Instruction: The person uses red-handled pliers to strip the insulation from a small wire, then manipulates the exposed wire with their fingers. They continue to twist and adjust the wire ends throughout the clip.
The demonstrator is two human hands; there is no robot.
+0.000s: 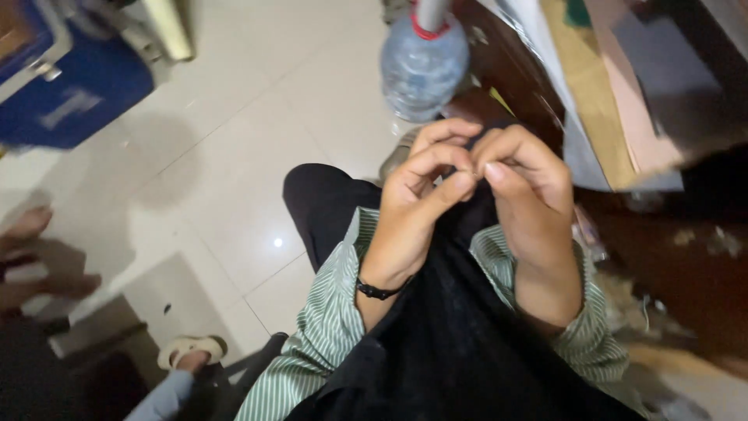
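Note:
My left hand (421,187) and my right hand (526,183) are raised close together in the middle of the view, fingers curled, fingertips pinched on the upper edge of a black cloth (452,335). The cloth hangs down from my fingers over my lap. Whether something small sits between the fingertips cannot be told. My sleeves are green-and-white striped (327,327), and a thin black band (382,291) circles my left wrist. My black-trousered knee (323,203) shows beneath the left hand.
A large clear water bottle (425,66) with a red collar stands on the pale tiled floor (234,156). Dark wooden furniture (686,257) with sheets of card (615,93) is at right. A blue box (74,86) is far left. Another person's foot in a sandal (187,351) and hand (39,265) are at left.

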